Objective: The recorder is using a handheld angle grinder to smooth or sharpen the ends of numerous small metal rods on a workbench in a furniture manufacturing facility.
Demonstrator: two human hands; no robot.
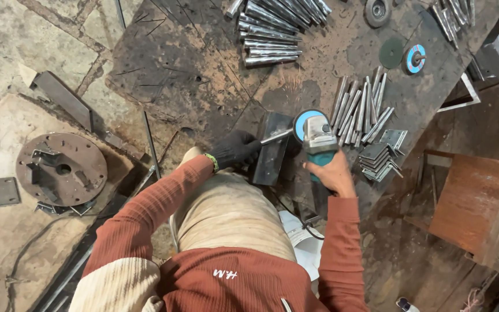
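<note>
Angle grinder [319, 141], clenched in the bare right hand [330, 173], points away from the person, its disc meeting the slim rod [276, 136] whose long axis runs leftward into the gloved left hand's [235, 150] grip above the counter [203, 75].

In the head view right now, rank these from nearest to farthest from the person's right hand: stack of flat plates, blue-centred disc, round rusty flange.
1. Stack of flat plates, just right of the right hand.
2. Blue-centred disc, on the bench, upper right.
3. Round rusty flange, on the floor, far left.
</note>
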